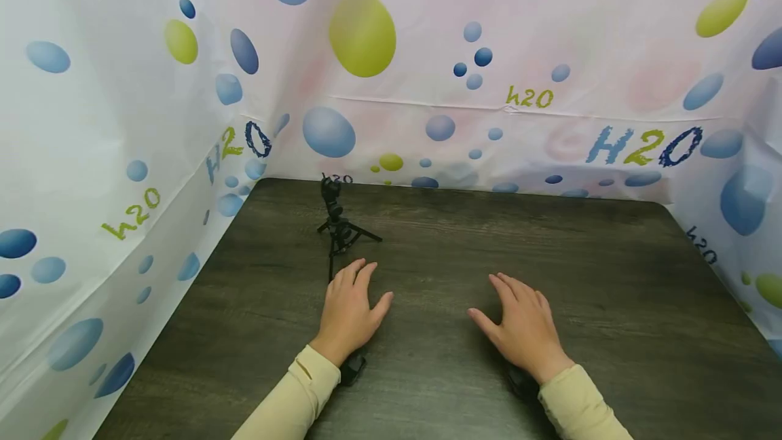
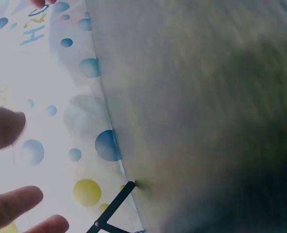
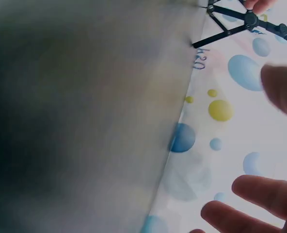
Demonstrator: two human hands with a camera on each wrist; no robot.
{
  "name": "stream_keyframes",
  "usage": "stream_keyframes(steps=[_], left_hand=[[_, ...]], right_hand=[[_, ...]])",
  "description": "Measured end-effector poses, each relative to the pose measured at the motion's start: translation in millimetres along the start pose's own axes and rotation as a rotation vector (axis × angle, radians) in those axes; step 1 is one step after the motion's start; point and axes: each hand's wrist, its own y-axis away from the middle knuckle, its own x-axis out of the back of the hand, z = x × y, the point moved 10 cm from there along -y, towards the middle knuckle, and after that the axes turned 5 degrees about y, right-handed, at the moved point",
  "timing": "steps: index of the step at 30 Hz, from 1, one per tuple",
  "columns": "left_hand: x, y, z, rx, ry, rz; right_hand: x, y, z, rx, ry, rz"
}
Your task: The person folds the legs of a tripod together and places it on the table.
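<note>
Over the left middle of the dark wooden table [image 1: 427, 250], my left hand [image 1: 349, 311] is held out with fingers spread and nothing in its grasp. My right hand [image 1: 522, 324] hovers to the right at about the same depth, its thumb apart from the relaxed fingers, also holding nothing. A small black tripod [image 1: 336, 216] stands beyond the left hand's fingertips and is the thing nearest to it. One tripod leg [image 2: 117, 204] shows in the left wrist view, and the tripod [image 3: 250, 19] appears at the top of the right wrist view.
White sheeting [image 1: 427, 73] printed with blue and green dots and H2O lettering rises behind the table and along both sides. Black wrist devices sit under the left wrist [image 1: 352, 369] and under the right wrist [image 1: 520, 382].
</note>
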Motion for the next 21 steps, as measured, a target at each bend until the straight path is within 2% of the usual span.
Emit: stream_keyframes(steps=[5, 10, 14, 21], left_hand=[[9.7, 0.5, -2.1, -0.036, -0.015, 0.067], [19.8, -0.8, -8.7, -0.04, -0.025, 0.135], [27.1, -2.1, -16.0, -0.01, -0.017, 0.159], [34.6, -1.5, -29.2, 0.068, 0.028, 0.141]], right_hand=[[5, -14, -14, 0.057, -0.055, 0.038], [7, -31, -29, 0.096, -0.115, 0.009], [6, -44, -41, 0.12, -0.152, -0.029], [5, -60, -64, 0.165, -0.217, -0.049]])
